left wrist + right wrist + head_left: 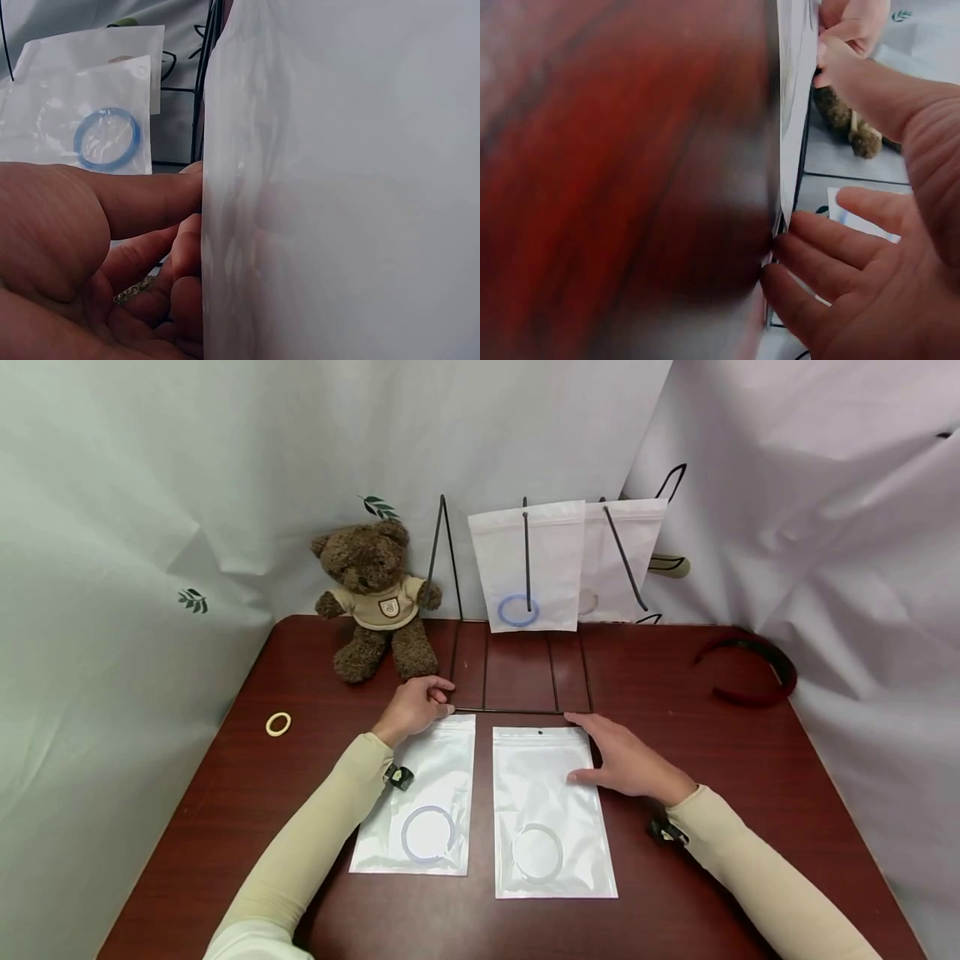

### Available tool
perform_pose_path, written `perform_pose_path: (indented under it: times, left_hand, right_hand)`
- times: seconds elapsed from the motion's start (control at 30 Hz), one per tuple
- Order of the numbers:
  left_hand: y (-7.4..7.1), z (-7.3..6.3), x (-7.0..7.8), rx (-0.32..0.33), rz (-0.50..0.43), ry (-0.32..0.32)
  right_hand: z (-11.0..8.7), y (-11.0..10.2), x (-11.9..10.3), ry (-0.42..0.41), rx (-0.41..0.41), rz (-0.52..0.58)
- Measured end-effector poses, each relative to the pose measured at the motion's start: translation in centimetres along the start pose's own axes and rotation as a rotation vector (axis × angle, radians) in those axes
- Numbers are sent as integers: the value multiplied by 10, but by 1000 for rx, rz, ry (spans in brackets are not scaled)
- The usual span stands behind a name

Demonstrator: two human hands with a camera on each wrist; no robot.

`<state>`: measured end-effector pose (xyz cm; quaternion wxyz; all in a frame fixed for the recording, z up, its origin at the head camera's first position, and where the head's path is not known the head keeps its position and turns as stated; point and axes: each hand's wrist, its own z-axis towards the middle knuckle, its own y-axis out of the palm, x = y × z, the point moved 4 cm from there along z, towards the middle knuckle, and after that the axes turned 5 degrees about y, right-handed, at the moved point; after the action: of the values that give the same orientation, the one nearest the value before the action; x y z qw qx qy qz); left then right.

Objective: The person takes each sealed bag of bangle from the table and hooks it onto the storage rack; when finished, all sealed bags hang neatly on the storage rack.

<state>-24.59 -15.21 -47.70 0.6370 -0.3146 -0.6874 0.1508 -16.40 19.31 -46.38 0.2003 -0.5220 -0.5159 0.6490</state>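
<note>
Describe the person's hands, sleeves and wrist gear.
Left hand and right hand: gloveless. Left sleeve and right sleeve: beige, plain, close-fitting. White fabric beyond the left sleeve. Small black left wrist device and right wrist device. No cables visible.

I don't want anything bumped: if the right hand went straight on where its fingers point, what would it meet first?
Most likely the wire rack's front bar, right at the fingertips of the right hand in the head view; whether they already touch it is hard to tell.

This is a booth (white sheeting (112,468) flanks the table (660,710)).
</note>
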Motion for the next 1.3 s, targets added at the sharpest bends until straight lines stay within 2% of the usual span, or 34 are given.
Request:
perform_pose_path:
  times: [0.1,0.3,0.57,0.77,1.0,1.23,1.3]
  left_hand:
    - [0,1,0,-1,6,-4]
    - [0,1,-2,-24,-17,-27]
    - [-4,-5,-6,-43,10,-13]
    - [-5,-1,-2,-71,15,17]
    - [-6,4,2,-80,63,29]
    - [-7,4,3,-91,60,33]
    - [-7,3,1,-89,61,28]
  right_hand:
    - [-3,2,-2,-5,-21,-30]
    - [-6,0,-4,-79,37,-42]
    - [-14,-18,-5,-211,136,59]
    - [-21,-34,2,-202,205,133]
    - [-27,-46,-1,-254,386,269]
    - [-32,-55,-2,-188,498,349]
    - [-33,-60,-3,-196,534,364]
